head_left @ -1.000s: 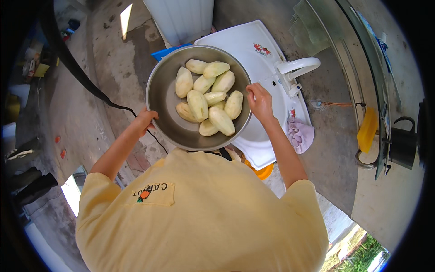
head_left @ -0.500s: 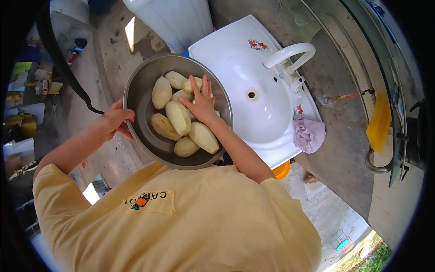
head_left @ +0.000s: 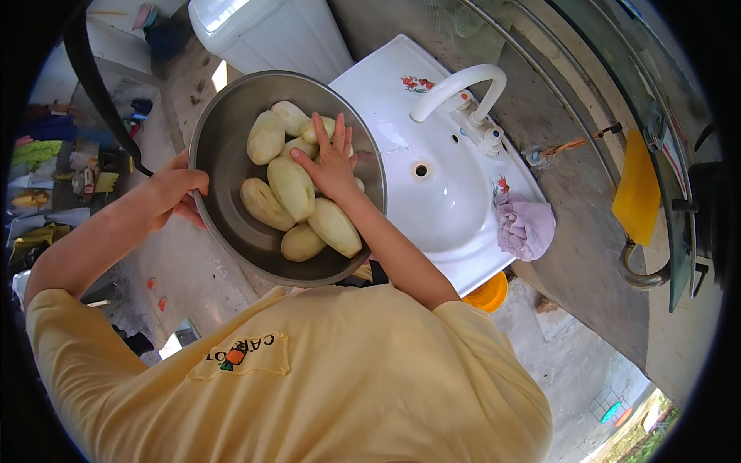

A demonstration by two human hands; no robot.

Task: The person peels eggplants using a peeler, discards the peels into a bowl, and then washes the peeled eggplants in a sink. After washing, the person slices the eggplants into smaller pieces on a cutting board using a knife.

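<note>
pale peeled vegetables sit in a metal bowl, bunched toward its middle and right, with bare metal at the left. the bowl is in front of the person's chest, just left of the sink, right rim over or against the sink edge, can't tell which. its tilt is hard to read too.

right hand is inside the bowl, fingers spread, palm down on the upper right vegetables, not gripping any. left hand clasps the left rim, thumb over the top, fingers underneath.

to do this hold well: keep the right palm broad so it covers several pieces, press lightly, and let the left grip carry the weight. one-sided support probably lets the bowl twist, so a firm thumb matters. the lower pieces are uncovered and likely to roll if the bowl tips.

further out: white sink, white faucet, crumpled lilac cloth on the sink's corner, orange tub below, white bin behind.
</note>
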